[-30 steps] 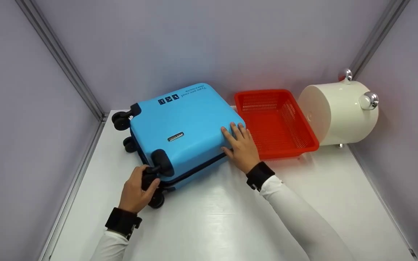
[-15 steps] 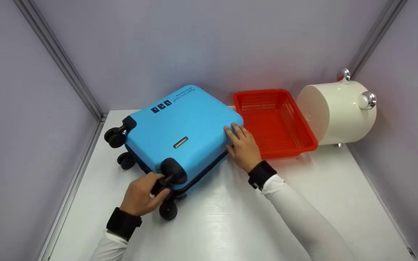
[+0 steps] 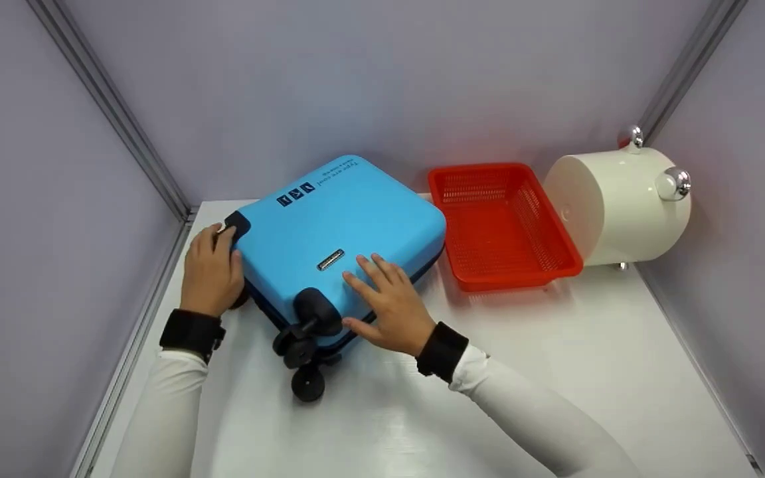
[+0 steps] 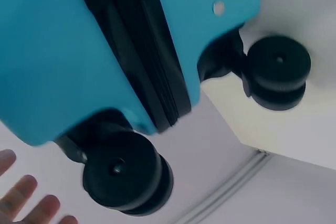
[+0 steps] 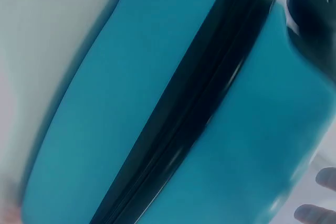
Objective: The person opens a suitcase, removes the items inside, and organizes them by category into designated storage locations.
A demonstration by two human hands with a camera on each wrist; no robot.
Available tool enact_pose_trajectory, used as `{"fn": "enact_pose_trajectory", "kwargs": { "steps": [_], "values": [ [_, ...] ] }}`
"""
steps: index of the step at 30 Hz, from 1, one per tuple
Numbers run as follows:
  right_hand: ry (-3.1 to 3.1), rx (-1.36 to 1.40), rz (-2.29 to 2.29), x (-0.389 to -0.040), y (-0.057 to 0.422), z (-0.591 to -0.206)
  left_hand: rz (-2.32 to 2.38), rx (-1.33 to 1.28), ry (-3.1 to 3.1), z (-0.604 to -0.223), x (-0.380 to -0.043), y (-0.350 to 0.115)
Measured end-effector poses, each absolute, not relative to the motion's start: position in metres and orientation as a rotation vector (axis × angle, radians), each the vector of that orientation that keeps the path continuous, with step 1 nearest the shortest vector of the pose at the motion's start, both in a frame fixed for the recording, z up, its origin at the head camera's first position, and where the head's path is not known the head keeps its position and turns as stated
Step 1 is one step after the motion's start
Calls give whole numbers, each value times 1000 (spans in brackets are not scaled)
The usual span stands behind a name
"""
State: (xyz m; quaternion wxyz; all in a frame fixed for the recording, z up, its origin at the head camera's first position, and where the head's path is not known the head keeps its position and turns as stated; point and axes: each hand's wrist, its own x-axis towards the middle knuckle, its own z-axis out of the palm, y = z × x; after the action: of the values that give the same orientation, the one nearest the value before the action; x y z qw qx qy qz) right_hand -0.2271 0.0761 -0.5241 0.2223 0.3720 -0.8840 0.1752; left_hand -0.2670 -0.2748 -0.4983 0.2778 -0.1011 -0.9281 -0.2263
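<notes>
A light blue suitcase (image 3: pixel 369 212) lies flat on the white table, its wheeled end towards the left and front. My left hand (image 3: pixel 211 275) is at the suitcase's far left corner, over the black wheel (image 4: pixel 123 169) there; in the left wrist view its fingers (image 4: pixel 42 209) show beside that wheel. Near the front corner, my right hand (image 3: pixel 392 305) is spread over the suitcase's top edge, close to the metal nameplate (image 3: pixel 331 259); whether it touches is unclear. The front double wheel (image 3: pixel 296 346) sticks out between the hands, with another wheel (image 3: pixel 308 383) below it.
A red plastic basket (image 3: pixel 509 282) stands just right of the suitcase. Beyond it, a cream cylindrical container (image 3: pixel 635 206) with chrome knobs lies on its side by the right wall. Grey-white panels (image 3: pixel 382 79) enclose the back and sides.
The suitcase's wheeled end has swung towards me, then stayed put. My left hand has left the front wheel for the far left one. My right hand has moved left from the right corner.
</notes>
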Motion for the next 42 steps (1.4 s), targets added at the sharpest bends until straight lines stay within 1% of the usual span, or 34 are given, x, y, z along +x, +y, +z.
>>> {"fn": "enact_pose_trajectory", "kwargs": {
  "steps": [4,8,12,24,30,35,42],
  "values": [
    [-2472,1063,351,-218,66,-527,-607,-203,-2651,-492,-285,-282],
    [-2484,1033,225,-215,59,-531,-622,-175,-2769,-490,-291,-286],
    [-2448,998,186,-215,54,-534,-579,-197,-2750,-492,-291,-290],
    [-2442,926,255,-210,43,-533,-576,-206,-2838,-489,-279,-303],
    [-2425,1007,353,-219,55,-528,-613,-257,-2715,-486,-277,-308],
    [-2386,1045,428,-231,74,-527,-632,-285,-2663,-484,-268,-307],
    [-2523,1092,511,-248,108,-521,-659,-274,-2616,-496,-249,-300]
  ]
}}
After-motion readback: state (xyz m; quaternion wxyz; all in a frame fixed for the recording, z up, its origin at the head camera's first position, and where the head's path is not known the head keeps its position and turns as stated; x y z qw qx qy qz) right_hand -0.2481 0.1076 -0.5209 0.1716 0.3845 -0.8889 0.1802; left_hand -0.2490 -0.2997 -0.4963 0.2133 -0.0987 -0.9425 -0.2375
